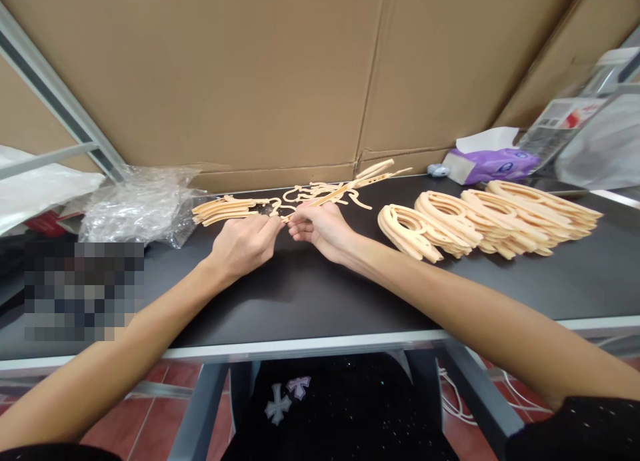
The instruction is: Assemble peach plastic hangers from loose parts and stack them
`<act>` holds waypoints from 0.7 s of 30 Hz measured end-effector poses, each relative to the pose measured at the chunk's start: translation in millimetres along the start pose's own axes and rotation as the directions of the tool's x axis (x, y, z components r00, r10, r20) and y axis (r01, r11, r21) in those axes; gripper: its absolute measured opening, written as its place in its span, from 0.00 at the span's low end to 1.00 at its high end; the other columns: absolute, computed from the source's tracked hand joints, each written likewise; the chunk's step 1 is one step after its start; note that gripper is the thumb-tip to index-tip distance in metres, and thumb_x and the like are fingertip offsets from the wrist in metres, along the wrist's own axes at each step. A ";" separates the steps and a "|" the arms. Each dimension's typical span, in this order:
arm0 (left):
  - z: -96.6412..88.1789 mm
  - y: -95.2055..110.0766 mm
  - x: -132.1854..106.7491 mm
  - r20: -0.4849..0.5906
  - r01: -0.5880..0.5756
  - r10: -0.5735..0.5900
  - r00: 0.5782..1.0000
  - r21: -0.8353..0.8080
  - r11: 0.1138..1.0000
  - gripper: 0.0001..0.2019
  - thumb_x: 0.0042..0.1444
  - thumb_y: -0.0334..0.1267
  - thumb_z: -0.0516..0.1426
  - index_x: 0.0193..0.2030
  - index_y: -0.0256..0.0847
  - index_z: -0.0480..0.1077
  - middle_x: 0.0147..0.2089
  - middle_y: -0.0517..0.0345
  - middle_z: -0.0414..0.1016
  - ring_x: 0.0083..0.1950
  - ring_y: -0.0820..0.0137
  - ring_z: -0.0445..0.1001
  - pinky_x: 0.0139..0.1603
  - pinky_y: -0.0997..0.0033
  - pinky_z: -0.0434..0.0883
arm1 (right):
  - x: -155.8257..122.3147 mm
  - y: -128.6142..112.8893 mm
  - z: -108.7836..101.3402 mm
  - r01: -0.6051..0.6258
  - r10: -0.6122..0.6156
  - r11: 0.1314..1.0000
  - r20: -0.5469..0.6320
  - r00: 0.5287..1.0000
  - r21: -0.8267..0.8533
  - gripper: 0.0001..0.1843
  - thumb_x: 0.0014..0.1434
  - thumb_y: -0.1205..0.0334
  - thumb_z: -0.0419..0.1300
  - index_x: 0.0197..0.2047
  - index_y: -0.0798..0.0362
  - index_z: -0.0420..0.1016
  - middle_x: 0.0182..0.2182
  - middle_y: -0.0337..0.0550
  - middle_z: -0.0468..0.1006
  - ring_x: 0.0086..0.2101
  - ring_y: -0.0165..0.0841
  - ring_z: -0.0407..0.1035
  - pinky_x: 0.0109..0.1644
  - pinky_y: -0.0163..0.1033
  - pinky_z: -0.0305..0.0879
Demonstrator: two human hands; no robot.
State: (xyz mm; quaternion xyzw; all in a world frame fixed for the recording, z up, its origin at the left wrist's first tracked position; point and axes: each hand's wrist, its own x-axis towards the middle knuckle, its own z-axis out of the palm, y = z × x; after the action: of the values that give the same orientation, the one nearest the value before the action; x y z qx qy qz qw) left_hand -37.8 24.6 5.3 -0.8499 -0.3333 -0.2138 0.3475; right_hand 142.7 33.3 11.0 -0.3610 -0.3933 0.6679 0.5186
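A long beige plastic hanger [333, 193] slants up and away from my right hand [323, 228], whose thumb and fingers are closed on its near part. My left hand [249, 242] is closed in a pinch at the hanger's near end, fingertips close to those of the right. What exactly lies between the left fingertips is mostly hidden. Just beyond the hands is a loose pile of curved beige hooks [303, 193]. Left of them, partly behind my left hand, lies a stack of slim beige hanger arms [223, 209].
Several overlapping stacks of beige hanger pieces [453, 221] lie on the black table [320, 308] at right. Behind them sits a purple tissue pack [493, 161]. Clear plastic bags [137, 204] are heaped at left. A cardboard wall [240, 81] closes off the back.
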 end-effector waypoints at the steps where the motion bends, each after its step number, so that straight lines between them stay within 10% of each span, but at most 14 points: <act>1: -0.1 0.2 0.1 -0.003 -0.003 0.003 1.000 0.012 1.000 0.15 0.66 0.29 0.48 0.29 0.40 0.69 0.24 0.56 0.70 0.26 0.68 0.68 0.27 0.66 0.54 | 0.2 0.3 -0.6 -0.017 0.017 1.000 0.003 1.000 0.011 0.11 0.50 0.78 0.59 0.21 0.56 0.68 0.17 0.38 0.73 0.20 0.26 0.70 0.25 0.29 0.69; 15: 4.5 2.0 -4.8 -0.002 -0.029 0.029 1.000 0.019 0.999 0.14 0.62 0.27 0.48 0.28 0.40 0.69 0.22 0.57 0.69 0.23 0.69 0.66 0.26 0.67 0.53 | -1.0 1.8 -4.2 -0.128 0.126 0.991 0.050 0.991 0.039 0.11 0.52 0.79 0.59 0.23 0.57 0.70 0.20 0.43 0.78 0.23 0.31 0.75 0.32 0.36 0.77; 21: 4.4 4.9 -4.3 0.021 0.003 -0.002 1.000 -0.031 1.000 0.16 0.67 0.32 0.49 0.29 0.39 0.71 0.24 0.53 0.74 0.24 0.68 0.69 0.25 0.66 0.54 | -0.1 1.1 -0.6 -0.075 0.075 0.997 -0.002 0.997 0.001 0.13 0.48 0.79 0.56 0.18 0.56 0.67 0.17 0.41 0.74 0.18 0.25 0.66 0.21 0.28 0.63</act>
State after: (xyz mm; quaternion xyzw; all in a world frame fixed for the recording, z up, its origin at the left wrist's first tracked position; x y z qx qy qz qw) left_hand -36.7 23.4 -2.4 -0.8571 -0.3347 -0.2102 0.3306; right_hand 142.9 33.1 9.7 -0.3761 -0.3787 0.6866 0.4937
